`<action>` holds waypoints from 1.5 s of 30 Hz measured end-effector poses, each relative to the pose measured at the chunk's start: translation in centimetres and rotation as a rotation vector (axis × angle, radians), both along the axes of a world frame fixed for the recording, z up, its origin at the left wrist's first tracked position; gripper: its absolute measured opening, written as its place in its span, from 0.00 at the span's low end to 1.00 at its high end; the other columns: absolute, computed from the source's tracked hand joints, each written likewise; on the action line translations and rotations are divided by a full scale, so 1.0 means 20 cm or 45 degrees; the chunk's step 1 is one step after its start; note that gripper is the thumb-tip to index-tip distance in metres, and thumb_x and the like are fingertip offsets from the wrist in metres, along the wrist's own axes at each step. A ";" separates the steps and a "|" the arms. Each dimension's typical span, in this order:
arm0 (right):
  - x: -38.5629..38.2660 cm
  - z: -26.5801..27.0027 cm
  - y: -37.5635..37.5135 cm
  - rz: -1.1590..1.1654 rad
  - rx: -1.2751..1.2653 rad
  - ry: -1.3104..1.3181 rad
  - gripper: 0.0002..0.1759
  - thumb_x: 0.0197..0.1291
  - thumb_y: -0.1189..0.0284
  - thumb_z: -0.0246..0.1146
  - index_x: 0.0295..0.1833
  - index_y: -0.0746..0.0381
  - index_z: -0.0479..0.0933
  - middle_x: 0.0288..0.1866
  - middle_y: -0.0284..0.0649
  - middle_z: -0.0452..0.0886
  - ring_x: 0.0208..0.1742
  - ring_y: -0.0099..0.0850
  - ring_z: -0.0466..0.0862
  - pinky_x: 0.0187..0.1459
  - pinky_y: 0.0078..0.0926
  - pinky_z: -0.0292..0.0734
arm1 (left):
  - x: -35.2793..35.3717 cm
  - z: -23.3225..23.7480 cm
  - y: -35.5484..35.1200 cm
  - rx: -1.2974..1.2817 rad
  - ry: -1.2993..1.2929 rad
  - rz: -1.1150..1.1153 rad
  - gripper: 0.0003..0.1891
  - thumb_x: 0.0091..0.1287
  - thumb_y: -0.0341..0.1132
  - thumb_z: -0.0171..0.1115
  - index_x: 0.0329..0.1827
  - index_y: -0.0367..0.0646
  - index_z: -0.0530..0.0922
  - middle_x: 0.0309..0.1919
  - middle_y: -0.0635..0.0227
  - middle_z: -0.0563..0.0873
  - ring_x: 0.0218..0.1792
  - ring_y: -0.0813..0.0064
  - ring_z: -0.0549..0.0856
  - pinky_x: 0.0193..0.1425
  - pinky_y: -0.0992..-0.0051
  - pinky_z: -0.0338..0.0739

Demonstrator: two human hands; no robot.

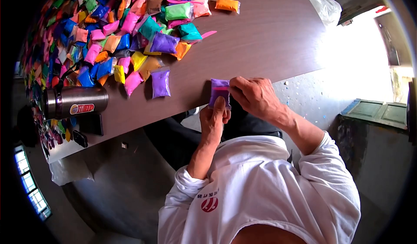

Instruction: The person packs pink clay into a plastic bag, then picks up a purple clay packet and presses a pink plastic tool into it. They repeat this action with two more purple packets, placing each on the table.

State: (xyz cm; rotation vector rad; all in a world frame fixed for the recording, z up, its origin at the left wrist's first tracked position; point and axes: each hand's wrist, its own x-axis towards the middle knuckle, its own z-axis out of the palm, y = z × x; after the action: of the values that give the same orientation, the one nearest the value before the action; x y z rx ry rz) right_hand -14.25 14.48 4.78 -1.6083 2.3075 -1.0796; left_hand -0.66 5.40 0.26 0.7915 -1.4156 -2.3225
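A small clear packet of purple clay-like material (218, 97) is held upright near the table's front edge. My left hand (213, 119) is closed on its lower end, thumb across the front. A thin pink strip (220, 88) lies across the packet's face. My right hand (257, 95) is closed at the right side of the packet, its fingertips pinching the end of that strip; the fingertips partly hide the contact. Nearest on the table is another purple packet (161, 83), lying flat to the left.
A large heap of colourful packets (130, 27) covers the left and back of the table (256, 35). A steel flask (78, 101) lies on its side at the left, beside a dark phone-like object (91, 125). A clear plastic bag (322, 5) hangs at the far right edge.
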 end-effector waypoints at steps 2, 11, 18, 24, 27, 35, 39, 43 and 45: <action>-0.02 0.00 -0.02 -0.038 0.063 0.086 0.06 0.62 0.72 0.62 0.36 0.62 0.74 0.23 0.44 0.78 0.25 0.47 0.80 0.28 0.39 0.74 | 0.00 0.01 0.00 -0.008 -0.003 0.005 0.28 0.72 0.53 0.57 0.17 0.45 0.65 0.13 0.75 0.68 0.16 0.83 0.68 0.22 0.80 0.57; -0.05 0.05 -0.03 -0.002 0.000 -0.173 0.06 0.62 0.71 0.62 0.37 0.64 0.75 0.27 0.45 0.80 0.27 0.46 0.81 0.29 0.38 0.76 | 0.01 0.00 0.00 -0.007 -0.031 0.016 0.29 0.73 0.50 0.57 0.15 0.44 0.64 0.13 0.74 0.68 0.16 0.82 0.67 0.22 0.79 0.58; 0.01 0.02 -0.07 0.016 0.087 0.022 0.05 0.62 0.72 0.60 0.37 0.63 0.76 0.28 0.43 0.80 0.28 0.46 0.81 0.31 0.40 0.76 | 0.00 -0.01 -0.01 0.088 0.026 0.021 0.27 0.74 0.48 0.58 0.16 0.43 0.67 0.13 0.74 0.69 0.16 0.83 0.67 0.22 0.78 0.60; -0.02 0.01 -0.11 -0.127 0.182 0.097 0.05 0.60 0.73 0.61 0.34 0.62 0.76 0.23 0.44 0.80 0.26 0.47 0.81 0.28 0.40 0.75 | -0.02 0.02 0.00 0.076 -0.002 0.050 0.27 0.74 0.47 0.57 0.16 0.42 0.67 0.13 0.74 0.69 0.16 0.83 0.66 0.22 0.78 0.61; -0.10 -0.01 -0.12 -0.162 0.184 0.084 0.06 0.59 0.71 0.62 0.34 0.62 0.77 0.22 0.45 0.80 0.25 0.46 0.81 0.28 0.39 0.75 | -0.01 -0.04 0.00 0.046 0.059 0.033 0.27 0.74 0.48 0.57 0.16 0.42 0.68 0.13 0.74 0.69 0.16 0.83 0.66 0.22 0.78 0.61; -0.01 0.07 -0.09 -0.055 0.128 -0.080 0.07 0.58 0.69 0.62 0.31 0.61 0.78 0.22 0.45 0.79 0.26 0.48 0.81 0.27 0.42 0.75 | -0.01 -0.05 0.01 0.105 0.007 0.081 0.25 0.74 0.46 0.58 0.18 0.41 0.70 0.13 0.73 0.70 0.16 0.84 0.67 0.22 0.78 0.62; -0.01 0.07 -0.11 -0.061 0.224 0.059 0.07 0.58 0.70 0.62 0.30 0.62 0.77 0.19 0.43 0.77 0.22 0.45 0.80 0.25 0.38 0.73 | -0.01 -0.03 0.00 0.093 -0.021 0.059 0.24 0.74 0.45 0.58 0.19 0.41 0.71 0.14 0.73 0.71 0.15 0.84 0.68 0.21 0.79 0.62; -0.03 0.05 -0.13 -0.069 0.238 0.135 0.08 0.57 0.70 0.62 0.28 0.61 0.76 0.19 0.44 0.77 0.22 0.45 0.79 0.24 0.39 0.72 | -0.02 -0.04 0.01 0.112 0.031 0.092 0.24 0.74 0.44 0.58 0.19 0.42 0.71 0.14 0.73 0.72 0.15 0.84 0.68 0.21 0.79 0.62; -0.03 0.06 -0.15 -0.074 0.261 0.156 0.08 0.57 0.70 0.62 0.27 0.61 0.76 0.19 0.44 0.77 0.22 0.45 0.79 0.24 0.39 0.72 | -0.02 -0.04 0.01 0.102 0.038 0.101 0.24 0.74 0.44 0.58 0.19 0.42 0.71 0.14 0.73 0.72 0.15 0.84 0.68 0.20 0.79 0.62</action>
State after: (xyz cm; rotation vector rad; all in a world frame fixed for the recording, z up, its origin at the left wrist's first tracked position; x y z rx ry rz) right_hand -14.81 11.43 5.97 -1.5783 2.4637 -0.7443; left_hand -1.13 5.61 -0.64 0.8160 -1.2627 -2.3329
